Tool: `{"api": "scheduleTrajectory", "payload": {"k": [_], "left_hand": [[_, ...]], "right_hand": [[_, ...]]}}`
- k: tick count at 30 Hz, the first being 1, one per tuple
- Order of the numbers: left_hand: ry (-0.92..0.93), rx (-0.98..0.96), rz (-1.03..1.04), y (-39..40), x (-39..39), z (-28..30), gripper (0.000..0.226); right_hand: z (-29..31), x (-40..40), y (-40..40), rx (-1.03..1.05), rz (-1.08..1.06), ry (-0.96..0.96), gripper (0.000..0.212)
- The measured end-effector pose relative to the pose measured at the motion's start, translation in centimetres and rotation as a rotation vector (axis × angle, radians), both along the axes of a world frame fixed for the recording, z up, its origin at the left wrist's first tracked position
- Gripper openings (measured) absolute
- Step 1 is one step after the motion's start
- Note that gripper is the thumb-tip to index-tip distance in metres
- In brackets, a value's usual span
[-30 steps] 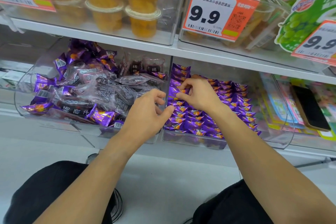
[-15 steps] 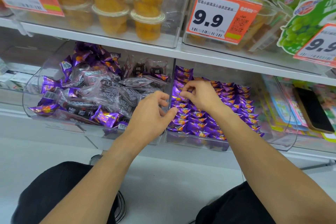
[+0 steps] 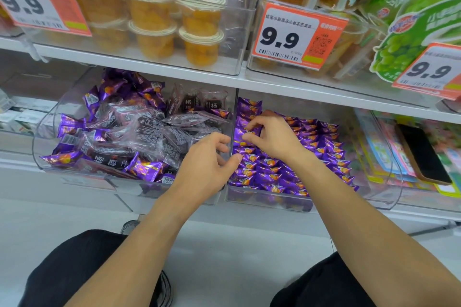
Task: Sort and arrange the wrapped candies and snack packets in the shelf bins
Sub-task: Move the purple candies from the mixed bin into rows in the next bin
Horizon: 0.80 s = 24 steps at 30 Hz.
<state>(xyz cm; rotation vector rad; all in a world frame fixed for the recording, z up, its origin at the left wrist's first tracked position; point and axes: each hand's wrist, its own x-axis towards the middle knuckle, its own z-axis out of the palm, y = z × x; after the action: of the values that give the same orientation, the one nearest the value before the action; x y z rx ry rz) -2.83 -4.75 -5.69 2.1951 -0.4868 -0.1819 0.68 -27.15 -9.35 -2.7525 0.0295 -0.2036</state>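
Two clear bins sit side by side on the lower shelf. The left bin (image 3: 74, 173) holds a loose heap of dark translucent snack packets (image 3: 149, 132) mixed with purple wrapped candies (image 3: 147, 168). In the right bin (image 3: 269, 200), purple candies (image 3: 314, 157) lie in neat rows. My right hand (image 3: 274, 137) pinches one purple candy at the left rear of those rows. My left hand (image 3: 209, 164) sits at the wall between the bins, thumb on the right side and curled fingers on the left side, gripping that wall.
The upper shelf carries orange fruit cups (image 3: 199, 32) in a clear bin and 9.9 price tags (image 3: 294, 35). A dark phone (image 3: 424, 152) lies in the bin further right. My knees in black trousers are below, over a pale floor.
My right hand has shifted slightly along the left rows of purple candies, fingers still pinching. My left hand stays at the dividing wall.
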Motion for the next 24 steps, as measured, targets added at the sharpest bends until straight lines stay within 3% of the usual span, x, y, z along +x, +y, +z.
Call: {"api": "scheduleTrajectory", "payload": {"k": [5,9,12,15,19,21,24], "left_hand": [[0.005,-0.011,-0.001,0.2,0.0,0.1,0.043],[-0.041,-0.076,0.071,1.2,0.4,0.9,0.027],[-0.149,-0.031,0.136,3.6,1.5,2.1,0.010],[-0.236,0.026,0.218,7.9,3.8,2.8,0.004],[-0.306,0.183,0.326,13.1,8.9,1.3,0.029],[-0.329,0.312,0.355,14.8,11.5,0.2,0.047],[-0.301,0.370,0.352,16.0,14.7,-0.7,0.056]], "right_hand": [[1.8,-1.2,0.6,0.062,-0.058,-0.050,0.027],[4.0,-3.8,3.4,0.261,-0.084,-0.243,0.004],[5.9,-5.8,8.1,0.369,0.088,-0.313,0.002],[6.8,-5.1,12.2,0.342,0.308,-0.258,0.005],[6.5,0.1,16.5,0.336,0.336,-0.009,0.019],[6.0,3.6,18.3,0.268,0.280,0.021,0.031],[5.2,8.2,20.3,0.097,0.235,0.051,0.052]]}}
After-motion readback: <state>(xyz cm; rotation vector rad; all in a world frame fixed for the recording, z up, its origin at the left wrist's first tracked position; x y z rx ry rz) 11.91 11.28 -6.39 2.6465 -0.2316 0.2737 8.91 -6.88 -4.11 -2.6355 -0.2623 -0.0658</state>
